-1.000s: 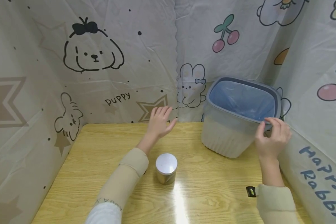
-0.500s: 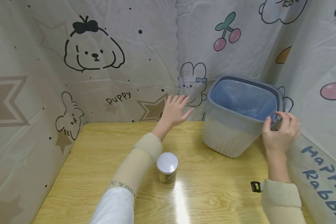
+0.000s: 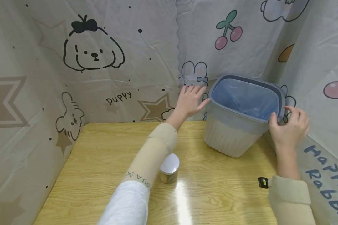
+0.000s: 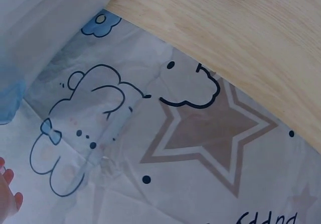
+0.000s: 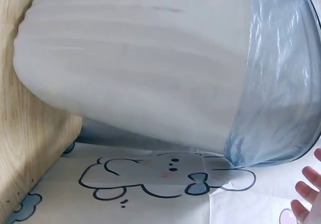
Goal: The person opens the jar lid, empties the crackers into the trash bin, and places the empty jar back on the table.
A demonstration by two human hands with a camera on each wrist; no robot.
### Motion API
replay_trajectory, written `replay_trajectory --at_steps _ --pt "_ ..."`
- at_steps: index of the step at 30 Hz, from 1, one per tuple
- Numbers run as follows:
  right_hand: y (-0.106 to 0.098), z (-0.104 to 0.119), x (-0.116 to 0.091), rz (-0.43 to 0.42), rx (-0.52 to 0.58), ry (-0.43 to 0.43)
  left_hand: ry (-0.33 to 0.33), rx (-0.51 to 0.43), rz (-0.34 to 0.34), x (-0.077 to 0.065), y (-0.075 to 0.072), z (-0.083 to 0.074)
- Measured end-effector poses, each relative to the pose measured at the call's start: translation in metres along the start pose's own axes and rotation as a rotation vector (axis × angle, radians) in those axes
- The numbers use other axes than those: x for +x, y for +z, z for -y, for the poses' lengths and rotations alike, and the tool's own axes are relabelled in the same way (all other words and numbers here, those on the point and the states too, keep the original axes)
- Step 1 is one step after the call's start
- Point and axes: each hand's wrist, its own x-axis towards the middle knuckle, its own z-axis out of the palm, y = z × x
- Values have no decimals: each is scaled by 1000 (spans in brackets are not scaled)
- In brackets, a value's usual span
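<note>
A pale plastic trash bin [image 3: 228, 134] with a grey rim stands at the table's back right, lined with a blue plastic bag [image 3: 242, 97]. Beside its left rim is my left hand [image 3: 190, 101], fingers spread and thumb pointing at the rim; whether the thumb touches cannot be told. Near the front right corner of the rim is my right hand [image 3: 290, 128], thumb and fingers apart. The right wrist view shows the bin's side [image 5: 135, 58] and fingertips [image 5: 308, 186] apart from the bag. Fingertips [image 4: 7, 196] also show at the left wrist view's edge.
A round can [image 3: 169, 168] with a white lid stands mid-table, partly behind my left sleeve. Printed cloth [image 3: 149, 62] closes off the back and both sides of the wooden table [image 3: 101, 156]. A small black device [image 3: 263, 182] sits at my right cuff.
My left hand has moved right and away from me to the bin's left rim. My right hand has shifted right along the bin's corner. The bin and can stay put.
</note>
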Motion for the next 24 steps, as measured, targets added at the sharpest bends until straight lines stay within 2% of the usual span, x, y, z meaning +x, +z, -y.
replay_trajectory --at_steps 3,8,16,20,24 --pt "-3 -1 4 43 -20 29 3 -8 15 6 0 -5" --pt "-8 0 11 138 -64 96 -39 16 86 14 -1 -13" --pt "-17 5 22 387 -191 197 -137 -7 221 24 -1 -25" --pt "-19 7 26 467 -231 232 -167 10 247 28 -2 -29" --pt "-18 9 30 526 -264 255 -180 14 242 32 -2 -31"
